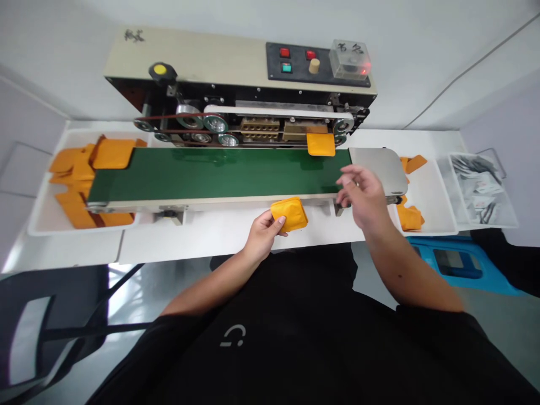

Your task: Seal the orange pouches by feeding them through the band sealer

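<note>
Being pinched by the left hand [262,232], fingers closed, an orange packet [292,214] is held before the green belt [228,174]. The right hand [363,194] is held half open, empty, near the belt's right end. Another packet [320,145] is tucked against the machine [223,59].

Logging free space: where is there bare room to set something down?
Bare: the green belt, between the orange pouch at its left end and the one at the machine; the white table's front strip, between left bin and left hand. Crowded: the left bin, heaped with pouches, and the belt's right end, beside the right hand.
</note>
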`<action>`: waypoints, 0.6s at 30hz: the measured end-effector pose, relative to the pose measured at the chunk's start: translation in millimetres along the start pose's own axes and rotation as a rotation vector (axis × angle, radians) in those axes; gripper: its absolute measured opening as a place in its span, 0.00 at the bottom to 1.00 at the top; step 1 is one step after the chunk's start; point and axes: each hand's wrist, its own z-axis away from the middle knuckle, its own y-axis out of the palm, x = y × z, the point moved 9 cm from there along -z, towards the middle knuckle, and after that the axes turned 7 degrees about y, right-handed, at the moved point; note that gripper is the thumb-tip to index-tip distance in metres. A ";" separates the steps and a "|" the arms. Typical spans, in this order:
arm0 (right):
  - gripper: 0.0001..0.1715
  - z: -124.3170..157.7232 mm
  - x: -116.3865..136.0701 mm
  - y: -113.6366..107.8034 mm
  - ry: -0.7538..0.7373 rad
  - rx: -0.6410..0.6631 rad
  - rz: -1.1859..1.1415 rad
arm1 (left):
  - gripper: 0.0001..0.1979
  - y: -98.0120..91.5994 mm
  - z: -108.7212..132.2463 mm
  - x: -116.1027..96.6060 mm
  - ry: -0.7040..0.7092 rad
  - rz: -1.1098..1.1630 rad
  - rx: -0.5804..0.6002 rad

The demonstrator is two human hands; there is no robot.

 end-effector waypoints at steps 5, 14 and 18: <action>0.26 54.7 -32.0 57.2 0.034 0.306 0.199 | 0.27 15.4 -6.5 -1.5 0.028 0.013 0.001; 0.21 55.3 -66.8 54.3 0.138 0.230 0.116 | 0.29 32.6 -10.8 -2.0 0.063 0.022 0.011; 0.21 53.0 -71.6 46.1 0.161 0.198 0.067 | 0.28 28.2 -10.6 0.0 0.044 0.008 0.002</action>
